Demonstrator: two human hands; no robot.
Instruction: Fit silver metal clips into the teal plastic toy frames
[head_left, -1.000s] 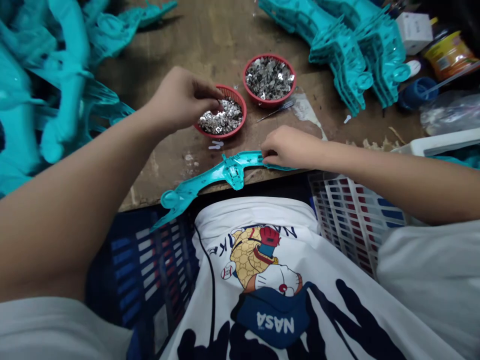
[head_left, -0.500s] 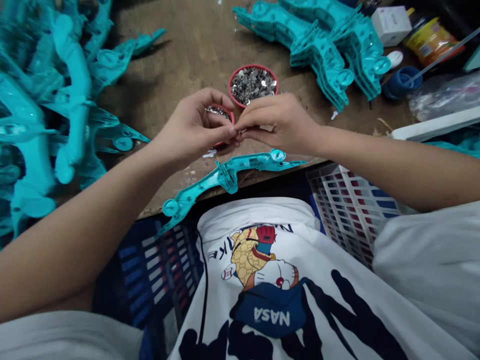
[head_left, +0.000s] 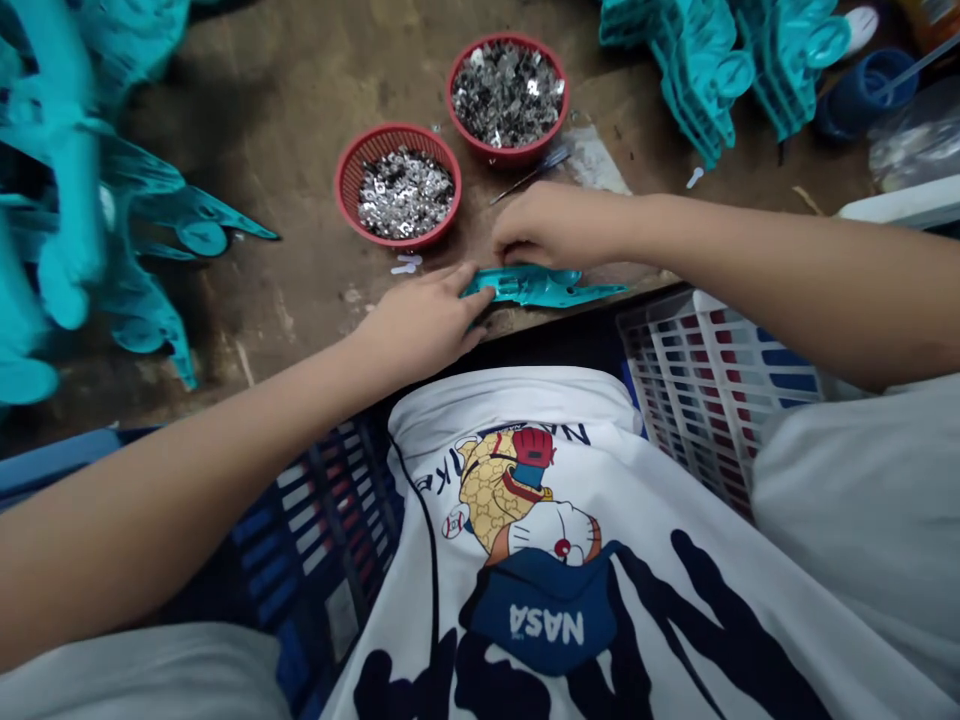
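White shirt (head_left: 637,620) reads "NASA", upside down; other letters only partly legible. Teal part (head_left: 540,288) lies along table's (head_left: 285,120) near edge. Left hand (head_left: 424,325) spread, touching part's left portion; right hand (head_left: 559,225) curled over its far side, fingertips hidden, can't tell if holding anything. Red baskets (head_left: 347,190) with metal pieces (head_left: 405,195) beyond. Moving room: tabletop between baskets and left teal pile (head_left: 56,60). White crate (head_left: 690,390) below edge, right.
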